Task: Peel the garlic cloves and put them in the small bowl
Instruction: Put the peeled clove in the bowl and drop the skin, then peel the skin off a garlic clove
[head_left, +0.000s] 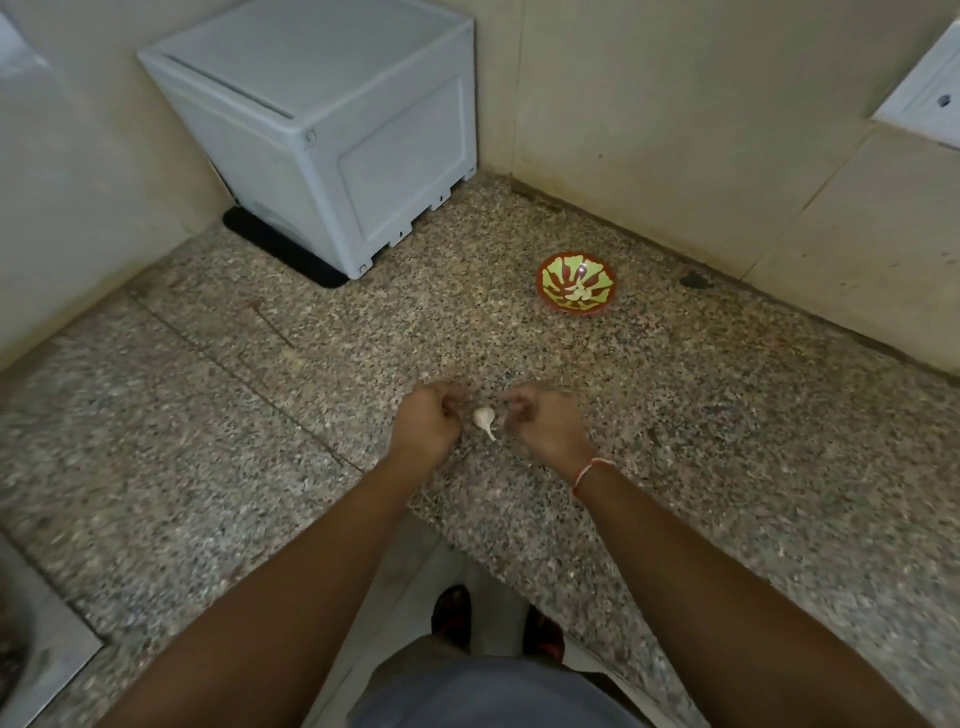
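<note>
White garlic bulb (484, 417) lies on the granite counter (675, 441) between both curled hands — left hand (427, 420), right hand (540, 423) — neither clearly gripping it. Best pinch one clove free; peeled cloves sit in the small bowl (575, 283).

1. Speckled granite counter (675, 415), running into a corner between tiled walls.
2. Grey plastic box (332, 130) sits at about 11 o'clock, on a black mat (275, 249).
3. Small red-and-green bowl (575, 283) at 1 o'clock, a few peeled cloves (575, 292) inside.
4. Garlic bulb (484, 419) lies dead centre, stem pointing toward 5 o'clock.
5. Dark smudge (695, 279) just right of the bowl, can't tell what it is.
</note>
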